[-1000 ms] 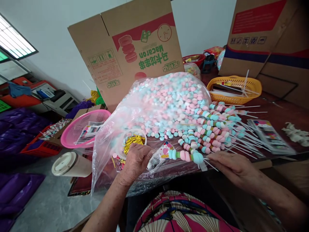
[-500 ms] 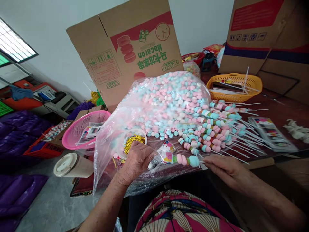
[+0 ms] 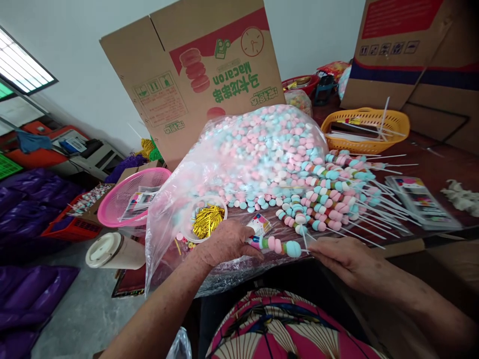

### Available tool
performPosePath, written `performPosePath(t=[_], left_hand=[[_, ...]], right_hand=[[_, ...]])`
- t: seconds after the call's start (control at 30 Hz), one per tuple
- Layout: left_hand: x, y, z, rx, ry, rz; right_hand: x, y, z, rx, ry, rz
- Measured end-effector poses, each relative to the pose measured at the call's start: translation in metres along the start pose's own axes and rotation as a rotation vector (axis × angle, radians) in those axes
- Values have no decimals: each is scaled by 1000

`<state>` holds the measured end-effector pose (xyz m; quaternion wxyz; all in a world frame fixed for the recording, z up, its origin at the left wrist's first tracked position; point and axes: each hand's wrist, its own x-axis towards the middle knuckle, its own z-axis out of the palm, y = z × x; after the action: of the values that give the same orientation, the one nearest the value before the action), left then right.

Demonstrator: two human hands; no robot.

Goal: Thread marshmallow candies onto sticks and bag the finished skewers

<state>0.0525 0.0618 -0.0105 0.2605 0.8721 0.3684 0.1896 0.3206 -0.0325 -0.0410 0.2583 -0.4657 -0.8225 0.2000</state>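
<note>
Between my two hands lies a marshmallow skewer with pink, green and blue pieces, inside a clear plastic sleeve. My left hand is closed on the printed end of the sleeve, at the skewer's left tip. At the other end, my right hand pinches the white stick and the sleeve's edge. Just behind the skewer shows a colourful printed piece; whether it belongs to the same sleeve I cannot tell. A white bowl of gold twist ties stands beyond my left hand.
A big clear bag of pastel marshmallows fills the middle. Finished skewers are piled to its right, near a stack of printed sleeves and a yellow basket. A pink basket and a lidded cup stand left.
My left hand has moved right from beside the gold ties and now grips the sleeve's printed end. The skewer has shifted slightly left; my right hand still pinches its stick end.
</note>
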Motion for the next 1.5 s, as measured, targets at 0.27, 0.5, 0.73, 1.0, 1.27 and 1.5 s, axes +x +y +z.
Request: performPosePath(t=[0.27, 0.5, 0.73, 1.0, 1.27, 1.5], left_hand=[[18, 2, 32, 210, -218, 180], [5, 24, 11, -217, 388, 2], [-17, -3, 22, -972, 855, -464], [-24, -9, 13, -1017, 1067, -424], [18, 10, -6, -1630, 697, -486], [15, 2, 7, -1672, 832, -603]], right_hand=[[23, -12, 37, 77, -85, 94], [25, -4, 64, 828, 2, 427], [31, -25, 64, 1368, -82, 654], [43, -40, 71, 1614, -36, 653], [46, -53, 82, 1140, -42, 513], [53, -47, 79, 526, 176, 237]])
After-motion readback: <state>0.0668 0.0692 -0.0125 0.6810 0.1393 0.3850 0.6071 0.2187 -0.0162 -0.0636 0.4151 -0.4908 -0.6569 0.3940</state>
